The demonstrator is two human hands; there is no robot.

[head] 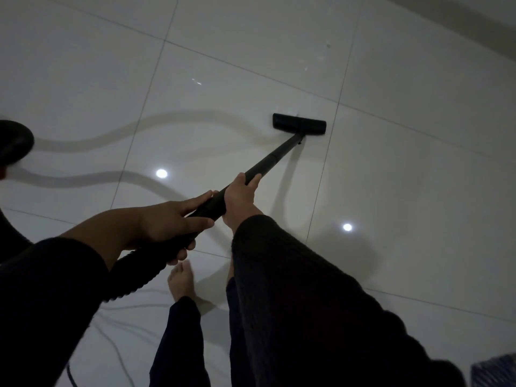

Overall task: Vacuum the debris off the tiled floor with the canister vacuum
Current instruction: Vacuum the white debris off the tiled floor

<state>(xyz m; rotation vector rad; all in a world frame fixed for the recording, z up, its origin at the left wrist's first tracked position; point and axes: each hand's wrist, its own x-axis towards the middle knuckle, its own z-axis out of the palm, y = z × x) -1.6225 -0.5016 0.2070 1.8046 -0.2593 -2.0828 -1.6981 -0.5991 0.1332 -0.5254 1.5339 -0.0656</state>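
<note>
A black vacuum wand [275, 155] slants up and right from my hands to a flat black floor head [299, 124] resting on the glossy white tiled floor [405, 169]. My right hand [240, 196] grips the wand higher up. My left hand [173, 219] holds the wand's lower end where the ribbed black hose [134, 275] joins. Small pale bits of debris [196, 81] lie beyond the head, with more debris [328, 45] farther right. A dark rounded part of the canister [14, 143] shows at the left edge.
My bare foot [181, 280] stands on the tile below my hands. A thin cable [117, 356] trails over the floor at lower left. A dark blue striped object [494, 371] sits in the bottom right corner. A wall base [460, 18] runs across the top right.
</note>
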